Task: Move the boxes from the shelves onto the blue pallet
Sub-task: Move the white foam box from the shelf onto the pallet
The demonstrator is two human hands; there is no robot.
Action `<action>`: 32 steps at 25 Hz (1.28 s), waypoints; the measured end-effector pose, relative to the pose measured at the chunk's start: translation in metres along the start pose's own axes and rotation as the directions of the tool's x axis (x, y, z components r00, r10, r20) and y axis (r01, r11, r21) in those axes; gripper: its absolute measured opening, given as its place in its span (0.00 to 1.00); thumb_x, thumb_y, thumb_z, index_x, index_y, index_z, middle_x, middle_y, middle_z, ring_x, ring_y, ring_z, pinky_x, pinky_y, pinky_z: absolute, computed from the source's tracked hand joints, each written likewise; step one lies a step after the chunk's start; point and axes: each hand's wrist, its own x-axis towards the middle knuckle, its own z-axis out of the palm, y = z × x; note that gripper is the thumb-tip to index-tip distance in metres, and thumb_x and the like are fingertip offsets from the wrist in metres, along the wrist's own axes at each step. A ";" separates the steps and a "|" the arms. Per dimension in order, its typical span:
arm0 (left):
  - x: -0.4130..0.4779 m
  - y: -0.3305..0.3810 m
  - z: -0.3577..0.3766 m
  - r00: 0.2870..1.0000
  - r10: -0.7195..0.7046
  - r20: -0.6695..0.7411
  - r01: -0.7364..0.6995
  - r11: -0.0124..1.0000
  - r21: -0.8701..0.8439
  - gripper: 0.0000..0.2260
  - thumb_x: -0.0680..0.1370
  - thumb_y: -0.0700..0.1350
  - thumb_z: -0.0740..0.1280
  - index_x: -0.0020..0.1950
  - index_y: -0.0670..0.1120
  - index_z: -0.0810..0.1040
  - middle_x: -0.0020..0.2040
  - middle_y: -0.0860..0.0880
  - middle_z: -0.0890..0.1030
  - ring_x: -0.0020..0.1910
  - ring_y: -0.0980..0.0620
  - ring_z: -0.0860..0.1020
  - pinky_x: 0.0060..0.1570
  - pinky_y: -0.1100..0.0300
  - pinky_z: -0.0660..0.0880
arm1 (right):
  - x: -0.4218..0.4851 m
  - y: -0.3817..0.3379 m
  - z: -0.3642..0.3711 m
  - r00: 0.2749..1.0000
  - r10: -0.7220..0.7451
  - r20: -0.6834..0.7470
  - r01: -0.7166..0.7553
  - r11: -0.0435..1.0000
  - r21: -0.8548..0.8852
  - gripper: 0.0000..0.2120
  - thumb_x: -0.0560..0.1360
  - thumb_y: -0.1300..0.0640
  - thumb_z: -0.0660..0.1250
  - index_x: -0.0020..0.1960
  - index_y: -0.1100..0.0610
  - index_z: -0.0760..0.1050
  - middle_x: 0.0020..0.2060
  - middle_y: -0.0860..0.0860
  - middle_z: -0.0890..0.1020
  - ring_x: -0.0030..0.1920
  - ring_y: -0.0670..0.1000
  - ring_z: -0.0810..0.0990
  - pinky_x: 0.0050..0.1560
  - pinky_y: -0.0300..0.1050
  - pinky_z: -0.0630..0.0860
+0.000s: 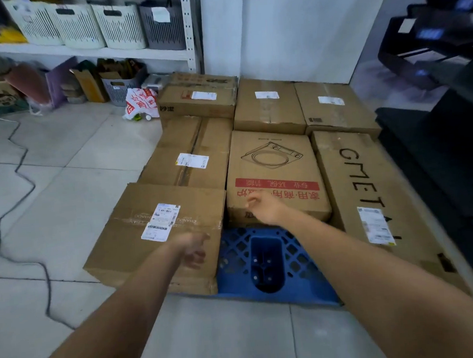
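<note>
Blue pallet (266, 271) on the floor, nearly covered with cardboard boxes, seven visible, one stacked at the back. Only the near-centre gap is bare. Left hand (194, 249) hovers over the near-left box (150, 234), fingers loosely curled, gripping nothing. Right hand (264, 207) sits at the near edge of the stove-print box (273, 173), fingers curled, contact unclear. Shelves (89, 52) show bins only, no boxes seen. Task looks close to done.
</note>
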 end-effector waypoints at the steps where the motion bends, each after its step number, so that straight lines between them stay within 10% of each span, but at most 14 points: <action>1: -0.023 0.036 -0.001 0.995 0.084 -0.044 -0.082 0.995 0.053 0.17 0.82 0.44 0.57 0.67 0.37 0.68 0.54 0.38 0.76 0.46 0.44 0.77 0.44 0.53 0.74 | -0.016 -0.020 -0.030 0.999 -0.025 -0.029 0.023 0.998 -0.058 0.17 0.80 0.62 0.58 0.67 0.65 0.71 0.65 0.60 0.74 0.65 0.58 0.74 0.62 0.46 0.71; 9: -0.297 0.356 0.028 0.900 0.437 0.008 -0.424 0.868 0.259 0.14 0.81 0.40 0.54 0.64 0.37 0.70 0.45 0.42 0.77 0.37 0.47 0.78 0.41 0.54 0.75 | -0.186 -0.205 -0.339 0.987 -0.071 -0.143 -0.004 0.884 -0.467 0.19 0.79 0.66 0.52 0.66 0.59 0.74 0.67 0.55 0.74 0.66 0.54 0.73 0.63 0.40 0.68; 12: -0.412 0.465 0.076 0.817 0.571 0.085 -0.565 0.761 0.317 0.11 0.81 0.39 0.55 0.61 0.37 0.70 0.42 0.40 0.77 0.22 0.50 0.75 0.33 0.61 0.73 | -0.272 -0.253 -0.468 0.968 -0.056 -0.246 -0.086 0.843 -0.531 0.20 0.79 0.65 0.53 0.67 0.57 0.73 0.61 0.54 0.77 0.53 0.53 0.76 0.40 0.34 0.77; 14: -0.485 0.527 0.123 0.725 0.662 0.192 -0.682 0.648 0.339 0.11 0.81 0.39 0.55 0.61 0.38 0.70 0.49 0.38 0.77 0.33 0.46 0.77 0.32 0.59 0.73 | -0.337 -0.267 -0.551 0.937 -0.051 -0.346 -0.155 0.825 -0.543 0.20 0.79 0.65 0.53 0.67 0.57 0.74 0.53 0.51 0.76 0.48 0.53 0.76 0.32 0.35 0.75; 17: -0.565 0.594 0.216 0.588 0.741 0.326 -0.802 0.479 0.357 0.14 0.81 0.41 0.54 0.65 0.38 0.69 0.57 0.36 0.77 0.48 0.40 0.78 0.46 0.51 0.74 | -0.433 -0.248 -0.657 0.853 -0.044 -0.520 -0.276 0.808 -0.520 0.19 0.79 0.64 0.52 0.64 0.54 0.75 0.43 0.49 0.75 0.44 0.54 0.75 0.33 0.40 0.74; 25: -0.732 0.691 0.490 0.208 0.780 0.590 -0.978 0.153 0.142 0.17 0.82 0.44 0.56 0.69 0.39 0.67 0.53 0.41 0.77 0.46 0.47 0.79 0.41 0.55 0.76 | -0.667 -0.147 -0.887 0.568 -0.039 -0.822 -0.442 0.828 -0.345 0.17 0.78 0.61 0.55 0.62 0.53 0.77 0.56 0.53 0.79 0.54 0.57 0.80 0.49 0.51 0.81; 32: -0.742 0.782 0.607 0.100 0.851 0.516 -0.993 0.051 0.107 0.14 0.81 0.42 0.57 0.66 0.41 0.70 0.50 0.43 0.77 0.52 0.45 0.77 0.51 0.50 0.75 | -0.690 -0.103 -1.002 0.434 -0.062 -0.899 -0.360 0.902 -0.236 0.15 0.78 0.60 0.56 0.62 0.53 0.75 0.55 0.51 0.79 0.52 0.53 0.81 0.47 0.45 0.79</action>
